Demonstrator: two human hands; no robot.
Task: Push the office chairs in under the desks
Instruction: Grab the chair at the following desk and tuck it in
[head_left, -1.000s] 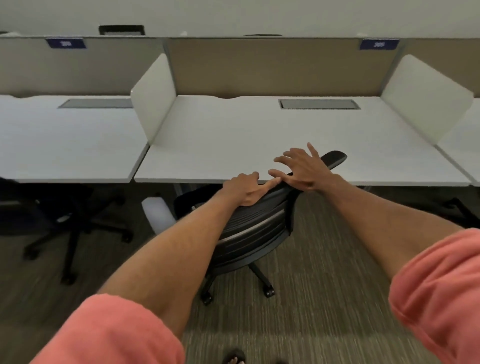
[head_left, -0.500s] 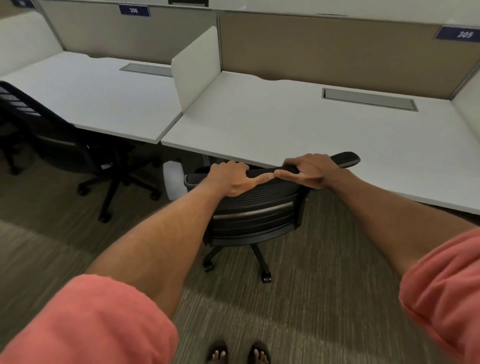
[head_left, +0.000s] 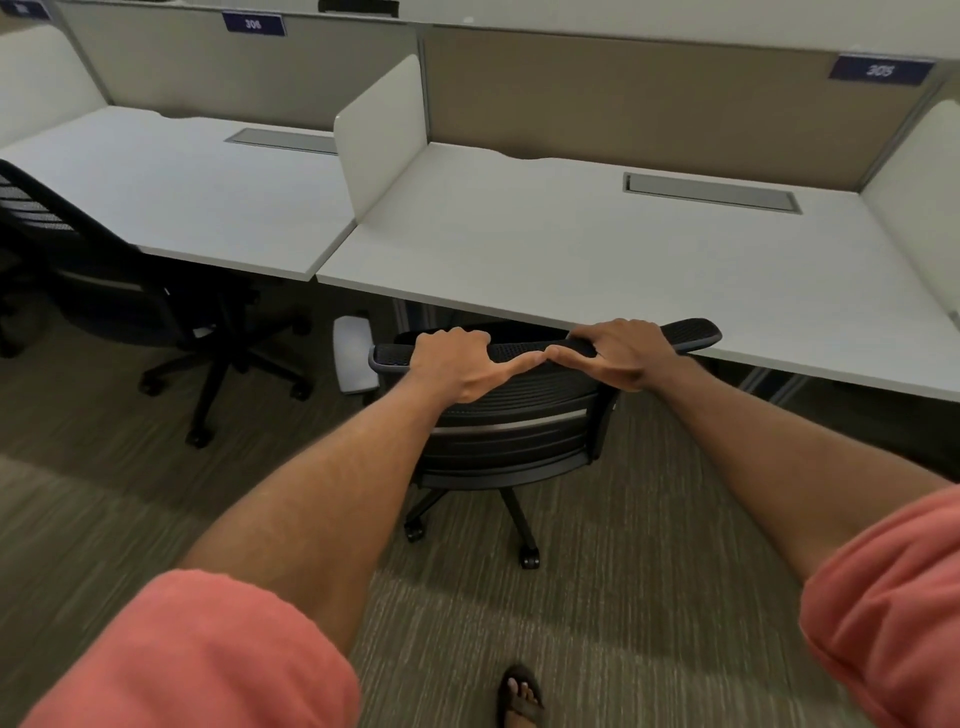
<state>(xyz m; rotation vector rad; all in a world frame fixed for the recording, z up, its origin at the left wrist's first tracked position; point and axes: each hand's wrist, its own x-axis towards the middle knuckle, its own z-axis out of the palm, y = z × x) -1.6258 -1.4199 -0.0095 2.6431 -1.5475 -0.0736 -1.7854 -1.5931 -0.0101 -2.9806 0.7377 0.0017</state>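
Roughly: ribbed grey-brown carpet (head_left: 623, 597) underfoot, low pile, likely to drag on wheels. Two white laminate tops, right table (head_left: 571, 249) and left table (head_left: 182, 192), were flat and thin-edged, split by a stiff white divider (head_left: 379, 140). The black mesh office chair (head_left: 509, 431) stood at the right table's front edge, seat hidden and presumably under the top, backrest outside and turned askew to the edge.

Risk, as judged: if pushed at that angle, the backrest's right end could knock the table edge, or the base could swivel instead of rolling straight. The second office chair (head_left: 104, 291), same dark mesh, sat pulled out by the left table, not yet tucked in. A white rounded object (head_left: 353, 358) under the table, just beside the held chair, could snag a leg.

Left hand (head_left: 457, 364) gripped the curved perforated top rail (head_left: 691, 332), fingers curled over it and thumb stretched along. Right hand (head_left: 623, 353) was wrapped over it likewise, thumb tips meeting. Hands that close gave little leverage against twisting. The small black castors (head_left: 530, 560) looked like hard plastic.
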